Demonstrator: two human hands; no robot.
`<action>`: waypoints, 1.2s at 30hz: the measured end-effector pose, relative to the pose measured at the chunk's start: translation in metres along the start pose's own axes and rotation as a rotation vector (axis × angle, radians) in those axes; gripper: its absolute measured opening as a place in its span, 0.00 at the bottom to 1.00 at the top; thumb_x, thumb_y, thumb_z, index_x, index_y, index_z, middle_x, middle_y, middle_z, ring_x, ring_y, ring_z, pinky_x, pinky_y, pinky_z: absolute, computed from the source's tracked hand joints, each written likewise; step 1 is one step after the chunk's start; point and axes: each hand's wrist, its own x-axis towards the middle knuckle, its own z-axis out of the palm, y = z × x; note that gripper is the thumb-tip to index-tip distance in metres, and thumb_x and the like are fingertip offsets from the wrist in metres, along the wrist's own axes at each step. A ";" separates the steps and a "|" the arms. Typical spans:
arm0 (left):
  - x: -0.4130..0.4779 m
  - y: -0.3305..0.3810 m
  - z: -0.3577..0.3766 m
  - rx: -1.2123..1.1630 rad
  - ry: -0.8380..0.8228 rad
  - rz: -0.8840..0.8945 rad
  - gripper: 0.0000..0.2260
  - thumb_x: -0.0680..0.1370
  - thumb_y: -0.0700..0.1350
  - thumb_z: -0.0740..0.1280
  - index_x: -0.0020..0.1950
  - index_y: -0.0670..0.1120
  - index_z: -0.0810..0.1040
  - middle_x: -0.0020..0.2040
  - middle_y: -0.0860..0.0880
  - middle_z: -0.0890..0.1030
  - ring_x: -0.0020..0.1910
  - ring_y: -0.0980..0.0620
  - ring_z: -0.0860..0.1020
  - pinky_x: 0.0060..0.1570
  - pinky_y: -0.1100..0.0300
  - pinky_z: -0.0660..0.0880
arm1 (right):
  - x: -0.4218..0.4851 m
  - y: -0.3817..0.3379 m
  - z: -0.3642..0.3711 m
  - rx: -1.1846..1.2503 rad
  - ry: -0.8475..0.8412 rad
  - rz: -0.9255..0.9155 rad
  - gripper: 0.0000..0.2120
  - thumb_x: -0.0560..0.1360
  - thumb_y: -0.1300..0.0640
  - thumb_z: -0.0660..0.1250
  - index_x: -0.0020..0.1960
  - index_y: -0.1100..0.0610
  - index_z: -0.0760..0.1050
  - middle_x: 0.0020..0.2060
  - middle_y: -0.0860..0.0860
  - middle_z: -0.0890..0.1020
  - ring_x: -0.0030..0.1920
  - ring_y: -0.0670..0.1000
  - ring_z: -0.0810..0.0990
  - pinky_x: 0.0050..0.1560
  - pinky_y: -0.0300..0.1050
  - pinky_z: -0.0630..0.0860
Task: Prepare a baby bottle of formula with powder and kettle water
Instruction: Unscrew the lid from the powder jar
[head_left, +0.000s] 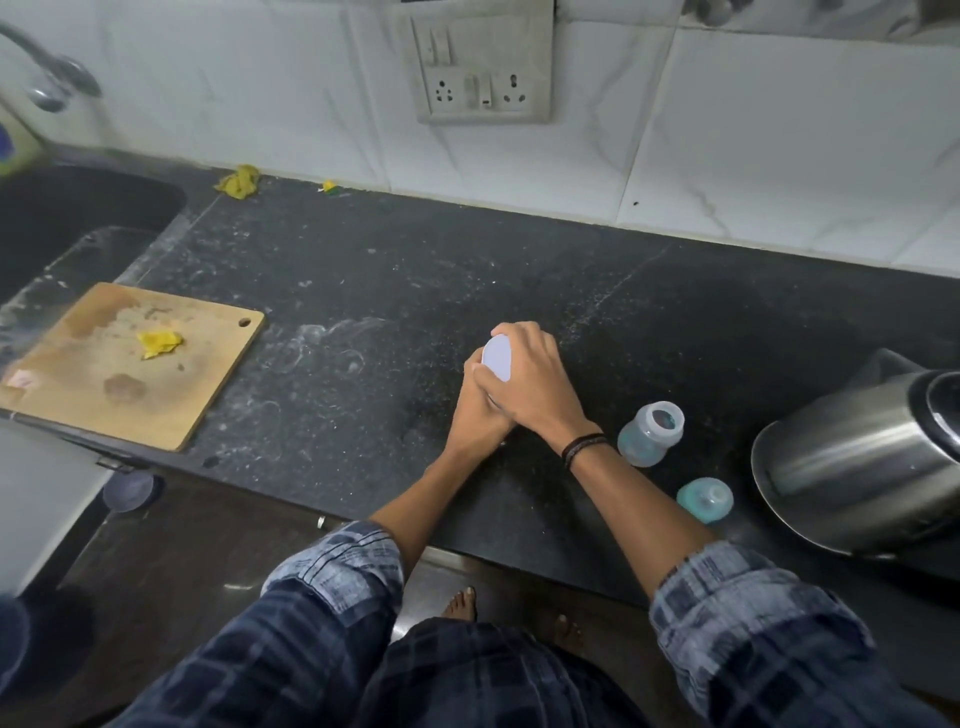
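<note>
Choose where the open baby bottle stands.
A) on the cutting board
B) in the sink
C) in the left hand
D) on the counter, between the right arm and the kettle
D: the baby bottle stands uncapped on the black counter, right of the right hand that grips the white-lidded container and left of the steel kettle.

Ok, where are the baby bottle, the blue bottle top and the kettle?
baby bottle (648, 435): head view, its clear side.
blue bottle top (705, 500): head view, its rounded middle.
kettle (852, 467): head view, its steel wall.
</note>
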 end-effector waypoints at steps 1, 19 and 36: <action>0.001 -0.002 0.000 0.019 0.014 -0.012 0.33 0.68 0.57 0.78 0.68 0.66 0.65 0.70 0.52 0.73 0.65 0.58 0.77 0.62 0.56 0.78 | 0.001 0.000 0.001 0.010 0.007 0.008 0.26 0.75 0.47 0.71 0.70 0.54 0.72 0.66 0.53 0.74 0.68 0.58 0.69 0.67 0.50 0.70; -0.002 -0.005 -0.009 0.179 0.043 0.027 0.42 0.62 0.65 0.80 0.70 0.65 0.65 0.59 0.70 0.75 0.58 0.77 0.72 0.51 0.71 0.70 | 0.005 0.008 -0.010 0.073 -0.035 -0.107 0.23 0.70 0.54 0.77 0.64 0.54 0.77 0.60 0.49 0.78 0.60 0.52 0.74 0.58 0.43 0.69; -0.011 -0.012 0.005 0.017 0.009 0.038 0.41 0.65 0.54 0.83 0.73 0.58 0.66 0.69 0.62 0.73 0.65 0.63 0.77 0.58 0.64 0.78 | -0.007 0.007 0.001 0.126 0.110 -0.003 0.19 0.71 0.51 0.76 0.60 0.53 0.78 0.61 0.50 0.70 0.56 0.50 0.73 0.54 0.42 0.72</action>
